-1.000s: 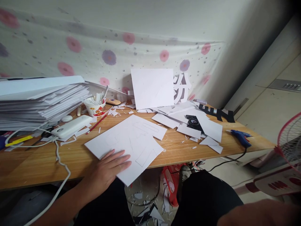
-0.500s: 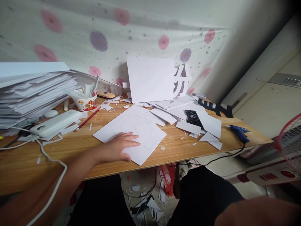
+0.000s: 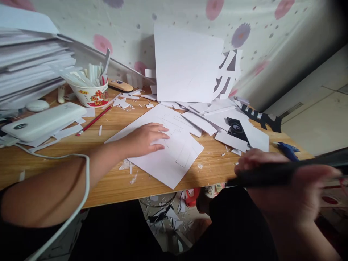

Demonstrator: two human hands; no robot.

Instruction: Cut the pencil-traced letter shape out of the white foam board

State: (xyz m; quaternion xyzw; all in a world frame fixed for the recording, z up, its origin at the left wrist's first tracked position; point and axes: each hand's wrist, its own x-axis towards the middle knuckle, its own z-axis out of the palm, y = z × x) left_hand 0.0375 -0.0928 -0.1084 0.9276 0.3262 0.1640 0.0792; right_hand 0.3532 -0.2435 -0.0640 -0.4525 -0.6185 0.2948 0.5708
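Left hand spread on the marked white board, right hand gripping a blurred black tool.
From my end, I see the white board (image 3: 178, 146) lying flat mid-desk, its near corner at the near edge of the desk (image 3: 114, 188). My left hand (image 3: 148, 139) rests palm down on it, fingers loose, clasping nothing; how hard it presses I cannot tell. My right hand (image 3: 288, 188) is wrapped around the black tool (image 3: 272, 174), right of the board and apart from it. I judge the board light, fairly stiff, apt to slide on smooth wood, with corners that would dent easily. I would steady it with a flat palm, or lift it by opposite edges.
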